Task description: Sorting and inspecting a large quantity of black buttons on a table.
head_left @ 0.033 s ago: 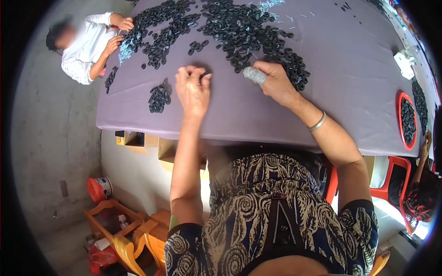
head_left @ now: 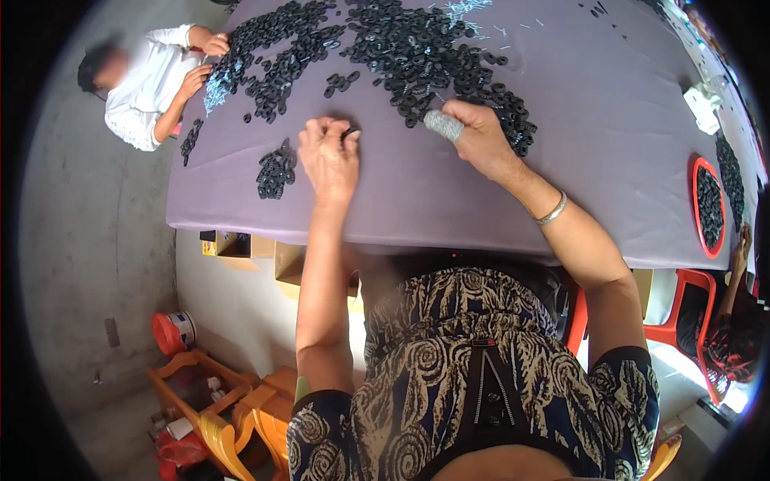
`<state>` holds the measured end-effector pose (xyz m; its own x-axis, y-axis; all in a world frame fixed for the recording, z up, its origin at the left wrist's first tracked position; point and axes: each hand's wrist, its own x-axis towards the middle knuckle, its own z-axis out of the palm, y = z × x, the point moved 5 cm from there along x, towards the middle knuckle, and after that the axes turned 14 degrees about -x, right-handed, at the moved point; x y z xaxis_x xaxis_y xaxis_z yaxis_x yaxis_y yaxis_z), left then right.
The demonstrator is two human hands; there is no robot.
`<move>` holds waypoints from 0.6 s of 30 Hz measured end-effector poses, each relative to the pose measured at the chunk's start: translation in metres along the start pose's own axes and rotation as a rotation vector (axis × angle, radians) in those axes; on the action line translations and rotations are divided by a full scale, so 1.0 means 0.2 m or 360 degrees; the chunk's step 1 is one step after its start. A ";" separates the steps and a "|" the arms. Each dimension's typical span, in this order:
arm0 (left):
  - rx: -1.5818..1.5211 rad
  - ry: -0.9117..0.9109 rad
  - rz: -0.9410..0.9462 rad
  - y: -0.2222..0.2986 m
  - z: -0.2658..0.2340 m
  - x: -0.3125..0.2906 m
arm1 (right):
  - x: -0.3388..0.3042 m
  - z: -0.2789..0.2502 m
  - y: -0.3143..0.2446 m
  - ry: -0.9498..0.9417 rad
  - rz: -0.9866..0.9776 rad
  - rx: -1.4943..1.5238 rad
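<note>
My left hand (head_left: 330, 160) is closed above the cloth, a small black part (head_left: 350, 131) pinched between thumb and fingers. Beside it lies a small heap of black ring-shaped parts (head_left: 276, 172). My right hand (head_left: 485, 143) is closed at the near edge of a large pile of the same black parts (head_left: 409, 52). A grey wrapping (head_left: 443, 126) covers one of its digits. Whatever the right fingers pinch is too small or hidden to make out. Thin silvery screws (head_left: 465, 10) lie scattered at the far side of the pile.
A purple-grey cloth covers the table (head_left: 577, 168). At the far left a person in white (head_left: 148, 88) works at another pile. A red basket (head_left: 696, 228) of black parts stands on the right, near another person's arm (head_left: 739, 256). Cardboard boxes (head_left: 289, 268) sit below the table's edge.
My left hand has shifted slightly to the left with the small black part. The right hand stays nearly in place at the pile.
</note>
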<state>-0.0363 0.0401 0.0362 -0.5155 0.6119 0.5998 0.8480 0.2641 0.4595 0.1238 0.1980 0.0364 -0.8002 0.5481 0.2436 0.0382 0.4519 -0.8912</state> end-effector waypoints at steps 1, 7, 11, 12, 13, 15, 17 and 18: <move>0.0102 -0.0060 -0.0029 -0.05 0.01 0.00 | 0.01 -0.04 0.01 0.0081 0.0068 -0.0035; 0.0383 -0.0070 -0.0084 -0.18 0.01 0.03 | 0.12 -0.30 0.16 0.0651 -0.0073 -0.0119; 0.0584 -0.0069 -0.0118 -0.27 -0.03 0.01 | 0.12 -0.37 0.13 0.0697 -0.0012 -0.0344; 0.0618 -0.0045 -0.0168 -0.29 -0.04 0.01 | 0.11 -0.37 0.11 0.0678 -0.0021 -0.0447; 0.0648 -0.0023 -0.0221 -0.30 -0.05 0.00 | 0.11 -0.37 0.09 0.0655 -0.0025 -0.0553; 0.0749 0.0006 -0.0257 -0.31 -0.05 -0.01 | 0.11 -0.37 0.10 0.0614 0.0033 -0.0687; 0.0780 0.0044 -0.0262 -0.28 -0.06 -0.01 | 0.11 -0.37 0.08 0.0550 -0.0174 -0.1025; 0.0772 0.0043 -0.0261 -0.27 -0.05 -0.01 | 0.11 -0.38 0.09 0.0460 -0.0157 -0.1192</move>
<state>-0.0825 0.0177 0.0174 -0.6439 0.5155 0.5653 0.7118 0.6746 0.1956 0.1521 0.2704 0.0550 -0.6382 0.5951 0.4885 0.4485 0.8031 -0.3924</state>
